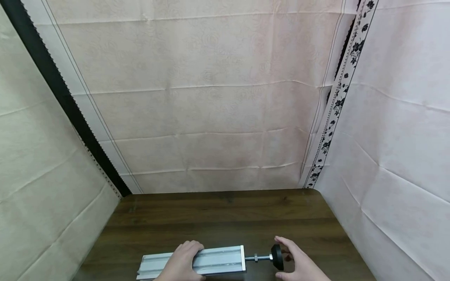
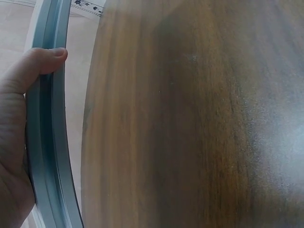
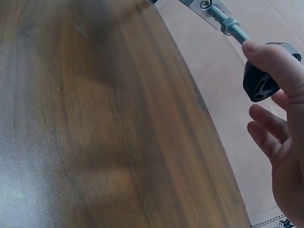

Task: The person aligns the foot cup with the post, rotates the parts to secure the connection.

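A silver aluminium profile point(image 1: 221, 258) lies crosswise low in the head view. My left hand point(image 1: 182, 262) grips it near the middle; in the left wrist view the thumb point(image 2: 47, 59) wraps over its grooved face. From the profile's right end plate point(image 1: 243, 258) sticks out a threaded rod with a hex nut point(image 3: 230, 25). At the rod's outer end sits a black levelling foot point(image 1: 277, 257). My right hand point(image 1: 299, 260) has its thumb and index finger curved round this foot. The thumb lies across it in the right wrist view, while the other fingers curl loosely beside it.
Beneath the hands is a dark brown wooden table point(image 1: 218, 214) with rounded far corners. Pale creased cloth point(image 1: 218, 113) hangs behind it, with more cloth on the left and right sides. A black strip point(image 1: 66, 93) and a flower-patterned border point(image 1: 339, 101) run along the seams.
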A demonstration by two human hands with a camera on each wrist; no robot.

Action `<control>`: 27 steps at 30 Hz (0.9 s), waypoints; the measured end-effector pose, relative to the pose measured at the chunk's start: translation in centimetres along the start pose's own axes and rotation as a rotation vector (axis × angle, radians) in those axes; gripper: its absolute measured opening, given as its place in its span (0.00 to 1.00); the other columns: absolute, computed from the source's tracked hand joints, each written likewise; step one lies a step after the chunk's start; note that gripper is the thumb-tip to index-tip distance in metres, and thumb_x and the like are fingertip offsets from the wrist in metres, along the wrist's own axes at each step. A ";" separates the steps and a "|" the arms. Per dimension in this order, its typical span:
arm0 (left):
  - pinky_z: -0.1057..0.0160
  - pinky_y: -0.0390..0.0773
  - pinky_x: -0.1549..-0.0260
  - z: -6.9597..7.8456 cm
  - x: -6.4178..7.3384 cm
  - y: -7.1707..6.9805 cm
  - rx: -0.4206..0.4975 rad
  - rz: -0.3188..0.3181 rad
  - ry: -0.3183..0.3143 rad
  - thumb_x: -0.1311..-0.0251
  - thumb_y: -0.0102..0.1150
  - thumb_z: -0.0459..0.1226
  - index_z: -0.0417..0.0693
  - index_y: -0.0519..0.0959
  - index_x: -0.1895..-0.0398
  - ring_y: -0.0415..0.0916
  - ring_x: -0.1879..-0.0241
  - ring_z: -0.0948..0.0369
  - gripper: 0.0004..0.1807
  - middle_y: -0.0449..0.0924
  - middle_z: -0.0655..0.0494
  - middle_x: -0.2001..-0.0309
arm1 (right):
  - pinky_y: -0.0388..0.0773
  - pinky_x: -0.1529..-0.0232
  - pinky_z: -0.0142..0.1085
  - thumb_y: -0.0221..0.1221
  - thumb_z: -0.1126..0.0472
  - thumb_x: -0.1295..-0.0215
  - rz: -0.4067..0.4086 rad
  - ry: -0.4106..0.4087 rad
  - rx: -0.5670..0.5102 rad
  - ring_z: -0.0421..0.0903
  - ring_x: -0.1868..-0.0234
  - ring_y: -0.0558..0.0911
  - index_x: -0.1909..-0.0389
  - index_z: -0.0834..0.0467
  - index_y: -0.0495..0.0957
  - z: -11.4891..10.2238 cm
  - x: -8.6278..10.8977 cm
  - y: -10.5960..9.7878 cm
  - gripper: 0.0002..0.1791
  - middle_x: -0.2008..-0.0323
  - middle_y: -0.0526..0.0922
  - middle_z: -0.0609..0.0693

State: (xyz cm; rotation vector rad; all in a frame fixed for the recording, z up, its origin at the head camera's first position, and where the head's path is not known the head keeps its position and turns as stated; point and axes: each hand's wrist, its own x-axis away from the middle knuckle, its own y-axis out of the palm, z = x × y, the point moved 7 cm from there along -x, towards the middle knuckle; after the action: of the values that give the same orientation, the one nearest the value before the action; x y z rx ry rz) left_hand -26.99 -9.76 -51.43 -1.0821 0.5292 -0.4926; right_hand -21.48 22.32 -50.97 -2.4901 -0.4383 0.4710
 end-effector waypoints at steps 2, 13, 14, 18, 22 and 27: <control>0.54 0.70 0.59 0.0 0.0 0.1 0.003 -0.003 -0.002 0.66 0.74 0.52 0.50 0.75 0.53 0.69 0.58 0.62 0.34 0.73 0.63 0.56 | 0.75 0.58 0.34 0.69 0.53 0.48 0.001 -0.013 0.006 0.36 0.51 0.74 0.33 0.56 0.56 -0.1 0.0 0.0 0.45 0.43 0.67 0.57; 0.54 0.70 0.60 -0.1 0.0 0.1 0.002 -0.006 -0.004 0.66 0.74 0.52 0.50 0.75 0.53 0.69 0.58 0.62 0.34 0.73 0.62 0.56 | 0.77 0.62 0.35 0.67 0.54 0.46 0.035 -0.112 -0.023 0.37 0.55 0.76 0.37 0.54 0.62 -0.8 -0.1 0.0 0.37 0.46 0.68 0.58; 0.54 0.70 0.60 -0.1 0.0 0.1 0.002 -0.007 -0.004 0.66 0.74 0.52 0.50 0.75 0.53 0.69 0.58 0.62 0.34 0.73 0.62 0.56 | 0.77 0.62 0.35 0.67 0.54 0.46 0.038 -0.118 -0.022 0.37 0.55 0.76 0.37 0.54 0.62 -0.8 0.0 0.0 0.36 0.45 0.68 0.59; 0.54 0.70 0.60 0.0 0.1 0.0 -0.002 0.000 0.003 0.66 0.74 0.52 0.49 0.75 0.53 0.69 0.58 0.62 0.34 0.73 0.62 0.56 | 0.78 0.62 0.35 0.68 0.57 0.47 0.066 -0.167 -0.021 0.38 0.56 0.77 0.38 0.53 0.64 -1.1 0.0 -0.1 0.36 0.46 0.70 0.56; 0.53 0.70 0.59 0.0 0.1 0.0 0.004 -0.010 -0.006 0.66 0.74 0.52 0.49 0.75 0.52 0.69 0.58 0.62 0.34 0.73 0.62 0.56 | 0.78 0.64 0.35 0.69 0.59 0.48 0.072 -0.183 -0.027 0.37 0.58 0.78 0.39 0.53 0.65 -1.1 0.0 -0.1 0.35 0.50 0.72 0.48; 0.52 0.70 0.59 0.0 0.2 0.0 0.016 -0.031 -0.027 0.65 0.73 0.54 0.49 0.75 0.52 0.69 0.58 0.62 0.35 0.73 0.62 0.56 | 0.77 0.65 0.34 0.67 0.58 0.46 0.037 -0.121 -0.051 0.36 0.59 0.77 0.38 0.52 0.65 -0.6 0.0 -0.1 0.34 0.53 0.73 0.45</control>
State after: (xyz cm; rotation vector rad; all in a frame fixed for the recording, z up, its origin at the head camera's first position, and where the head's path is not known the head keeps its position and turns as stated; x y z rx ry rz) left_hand -26.84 -9.90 -51.48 -1.0810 0.4847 -0.5076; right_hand -21.29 22.14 -50.46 -2.5314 -0.4570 0.6354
